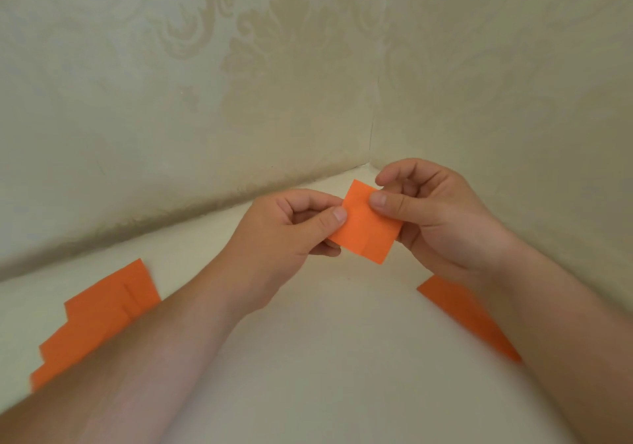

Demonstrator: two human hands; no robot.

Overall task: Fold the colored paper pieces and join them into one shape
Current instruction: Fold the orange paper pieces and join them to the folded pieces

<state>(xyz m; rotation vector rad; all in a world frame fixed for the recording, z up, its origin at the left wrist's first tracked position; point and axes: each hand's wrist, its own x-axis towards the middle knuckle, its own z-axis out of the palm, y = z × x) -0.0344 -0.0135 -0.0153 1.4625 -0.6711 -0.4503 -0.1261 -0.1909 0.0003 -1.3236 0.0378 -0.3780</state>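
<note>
I see my left hand [294, 228] and right hand [424, 210] each pinching an edge of the small folded orange paper square [368, 226], lifted off the cream surface [325, 358]. Flat orange paper pieces [99, 320] lie left; another orange sheet [459, 310] lies under my right forearm.

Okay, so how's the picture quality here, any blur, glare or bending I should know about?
Head view: soft, even light, no glare, only faint shadows under the arms. The held orange paper and both hands, left and right, are fairly sharp; the orange pieces at left and the piece under the right forearm look smeared. Wide-angle bending curves the table edge.
</note>
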